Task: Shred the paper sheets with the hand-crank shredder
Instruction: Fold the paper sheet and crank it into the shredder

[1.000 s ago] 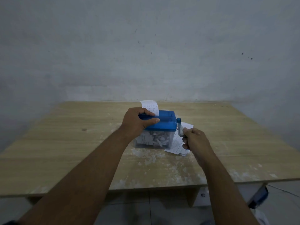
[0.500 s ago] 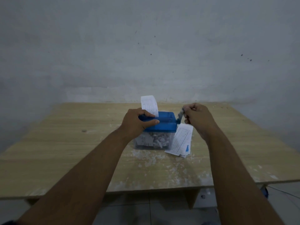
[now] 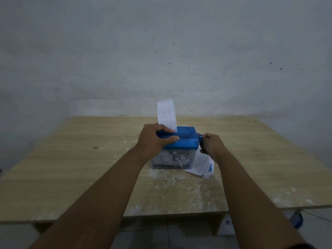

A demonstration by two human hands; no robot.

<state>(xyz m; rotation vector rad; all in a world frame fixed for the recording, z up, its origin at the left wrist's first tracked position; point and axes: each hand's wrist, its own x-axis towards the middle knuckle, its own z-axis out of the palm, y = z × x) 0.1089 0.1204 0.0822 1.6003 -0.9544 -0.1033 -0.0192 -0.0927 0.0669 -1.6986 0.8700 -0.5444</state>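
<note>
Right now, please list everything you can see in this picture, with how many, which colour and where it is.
table: one, light wood, centre of view
wall: one, grey, behind table
shredder: one, blue lid on clear bin, middle of table
sheet: one, white with printed lines, upright in the shredder's slot
shreds: many, white, inside the clear bin
loose sheets: small stack, white, on table right of shredder
crank: one, blue, shredder's right side
scraps: many, white, on table before shredder
blue object: one, below table's right edge, unclear
left hand: one, grips lid's left end
right hand: one, grips crank
</note>
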